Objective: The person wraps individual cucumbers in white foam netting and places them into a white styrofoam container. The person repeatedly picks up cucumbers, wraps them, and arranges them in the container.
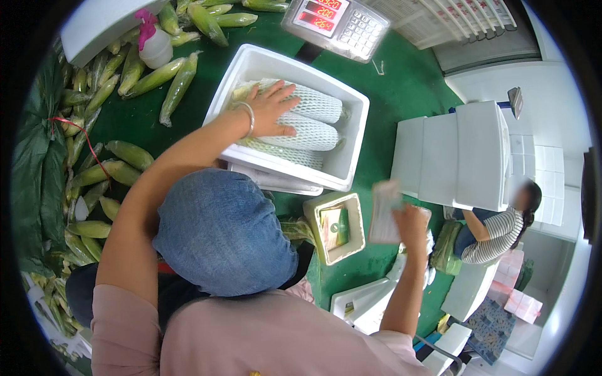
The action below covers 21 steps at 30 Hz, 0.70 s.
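Note:
My left hand (273,110) lies spread, palm down, on ears of corn in white foam net sleeves (312,134), with a bangle at its wrist. These ears lie side by side in a white foam box (360,136), whose right end shows bare floor. Out to the right, the fingers of my right hand (410,228) are closed on a blurred pale sheet (384,214); its exact kind is unclear. Between the hands stands a small cream bin (360,225) holding printed cards or labels. A rounded blue denim covering (221,230) hides part of the area below the box.
Wrapped corn ears (101,94) lie loose along the left. A spray bottle (155,49) stands among them. Beyond the box is a digital scale (336,28). Stacked foam boxes (451,155) stand right, where another person (498,225) works. A foam lid (282,181) sits beneath my box.

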### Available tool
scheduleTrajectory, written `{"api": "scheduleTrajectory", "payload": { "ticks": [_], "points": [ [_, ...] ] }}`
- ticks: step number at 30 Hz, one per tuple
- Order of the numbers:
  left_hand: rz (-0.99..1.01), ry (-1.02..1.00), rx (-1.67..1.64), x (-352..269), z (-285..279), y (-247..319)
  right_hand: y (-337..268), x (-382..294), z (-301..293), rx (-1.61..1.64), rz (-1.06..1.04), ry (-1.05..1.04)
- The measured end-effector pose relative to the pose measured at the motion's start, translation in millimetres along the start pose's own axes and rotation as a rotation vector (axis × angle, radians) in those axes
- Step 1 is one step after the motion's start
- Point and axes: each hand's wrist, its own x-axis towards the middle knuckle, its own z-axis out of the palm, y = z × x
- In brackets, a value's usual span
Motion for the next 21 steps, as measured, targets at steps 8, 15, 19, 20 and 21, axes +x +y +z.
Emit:
{"api": "scheduleTrajectory", "payload": {
  "ticks": [8, 15, 19, 20, 21],
  "points": [
    [-0.202, 0.568, -0.786, -82.2, -23.6, -43.9, -77.5, 117.0, 27.4, 0.781, -0.001, 0.292],
    [-0.680, 0.154, -1.422, -106.5, 7.1, -43.7, -81.3, 46.4, 79.4, 0.549, -0.268, -0.110],
    [-0.463, 0.232, -1.581, -94.7, 42.0, -61.0, -64.1, 39.1, 121.9, 0.498, -0.183, 0.110],
    [-0.544, 0.236, -1.582, -95.6, 41.4, -47.4, -51.3, 41.5, 137.2, 0.498, -0.202, 0.197],
    [-0.509, 0.280, -1.610, -107.4, 36.3, -51.7, -61.6, 43.9, 121.2, 0.461, -0.223, 0.156]
  ]
}}
